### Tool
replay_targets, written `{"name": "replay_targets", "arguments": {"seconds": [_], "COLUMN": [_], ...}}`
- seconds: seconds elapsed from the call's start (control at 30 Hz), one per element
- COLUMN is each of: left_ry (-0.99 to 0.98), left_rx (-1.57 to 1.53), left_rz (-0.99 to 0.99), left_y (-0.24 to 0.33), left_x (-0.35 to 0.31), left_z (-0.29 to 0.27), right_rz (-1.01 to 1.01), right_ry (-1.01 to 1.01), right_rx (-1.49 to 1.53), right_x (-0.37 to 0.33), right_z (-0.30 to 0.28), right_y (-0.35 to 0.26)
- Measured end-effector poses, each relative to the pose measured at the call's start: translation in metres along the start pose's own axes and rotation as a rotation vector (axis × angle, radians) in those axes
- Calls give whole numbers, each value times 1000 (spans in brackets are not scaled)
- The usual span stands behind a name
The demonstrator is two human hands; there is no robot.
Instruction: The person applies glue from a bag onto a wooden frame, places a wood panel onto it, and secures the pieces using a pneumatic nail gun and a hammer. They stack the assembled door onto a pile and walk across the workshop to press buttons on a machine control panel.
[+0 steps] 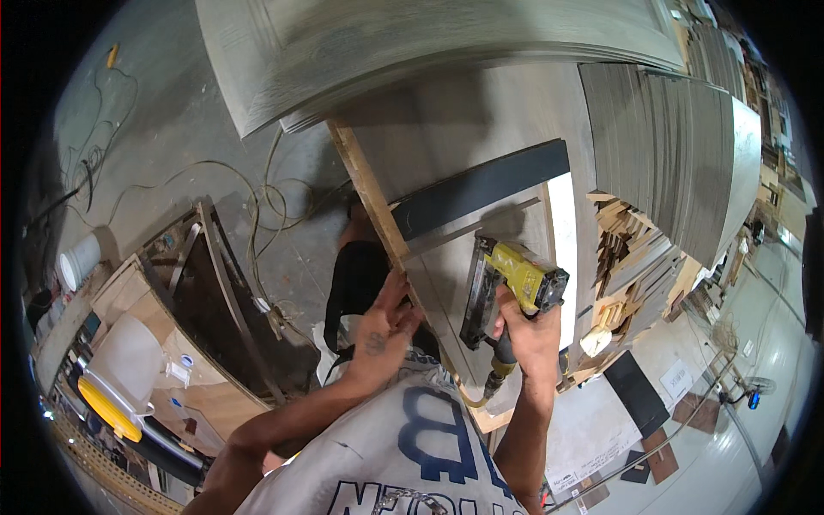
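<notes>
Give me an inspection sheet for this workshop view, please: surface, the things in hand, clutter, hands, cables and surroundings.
Surface: grey wood-grain panel on a workbench with a bare wood edge strip; a dark strip lies across it.
Job's things: yellow and black nail gun, nose down on the panel.
Clutter: offcut wood pieces stacked at right; white bucket and white jug with yellow base at left.
Hands: left hand pressed at the panel's edge; right hand gripping the nail gun's handle.
Cables: loose cords trailing over the concrete floor; a hose leaves the gun's base.
Surroundings: stacked grey panels at right.
</notes>
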State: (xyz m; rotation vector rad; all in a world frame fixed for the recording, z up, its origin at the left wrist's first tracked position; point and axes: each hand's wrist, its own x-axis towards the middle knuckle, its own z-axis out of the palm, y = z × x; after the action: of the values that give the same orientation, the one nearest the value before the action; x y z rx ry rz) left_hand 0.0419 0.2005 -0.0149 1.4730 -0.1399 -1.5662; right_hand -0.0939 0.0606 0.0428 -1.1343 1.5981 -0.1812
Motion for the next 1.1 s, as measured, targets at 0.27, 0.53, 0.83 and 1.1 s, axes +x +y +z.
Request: {"name": "replay_targets", "arguments": {"seconds": [0.27, 0.53, 0.83, 1.1], "left_ry": [-40, -36, -29, 8], "left_rx": [-297, -244, -252, -388], "left_rz": [-108, -67, -159, -156], "left_y": [4, 8, 16, 11], "left_x": [-7, -5, -3, -3], "left_z": [5, 4, 1, 1], "right_rz": [1, -22, -56, -23], "right_ry": [11, -8, 245, 288], "right_rx": [-42, -13, 65, 135], "right_x": [-4, -2, 31, 56], "right_z": [3, 1, -46, -55], "right_y": [3, 3, -20, -14]}}
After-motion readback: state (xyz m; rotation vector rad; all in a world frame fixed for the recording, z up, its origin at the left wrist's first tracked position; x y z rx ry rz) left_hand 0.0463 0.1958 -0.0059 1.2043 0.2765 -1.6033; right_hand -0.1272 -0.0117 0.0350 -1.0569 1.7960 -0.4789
